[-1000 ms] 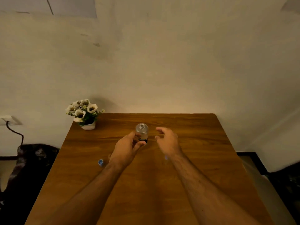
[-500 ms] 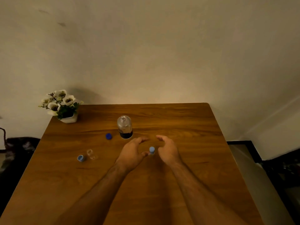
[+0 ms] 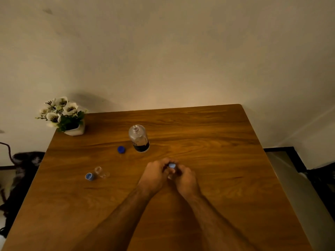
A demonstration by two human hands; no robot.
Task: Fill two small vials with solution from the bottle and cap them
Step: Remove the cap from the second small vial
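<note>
Vial, capped [image 3: 171, 171]: small, clear glass, with a light blue cap [image 3: 172, 166] on top; sits near the middle of the table [image 3: 226, 178], enclosed between both hands. Left hand [image 3: 155, 175]: fingers curled round the vial from the left side. Right hand [image 3: 185, 180]: fingers curled round it from the right; whether the grip falls on the cap or the glass cannot be told. Both forearms run back to the near edge.

Vial, open [image 3: 101, 172]: clear glass, apparently lying on its side, toward the left edge, well apart from the hands. Loose light blue cap [image 3: 89, 176]: just beside it on its left.

Bottle [image 3: 138, 138]: clear, dark label at the base, upright and uncapped, beyond the hands toward the far edge. Dark blue bottle cap [image 3: 121, 149]: on the surface just left of the bottle's base.

Potted flowers [image 3: 63, 115]: white blooms in a white pot, far left corner.

Dark cable [image 3: 8, 151]: beyond the left edge, off the table.
</note>
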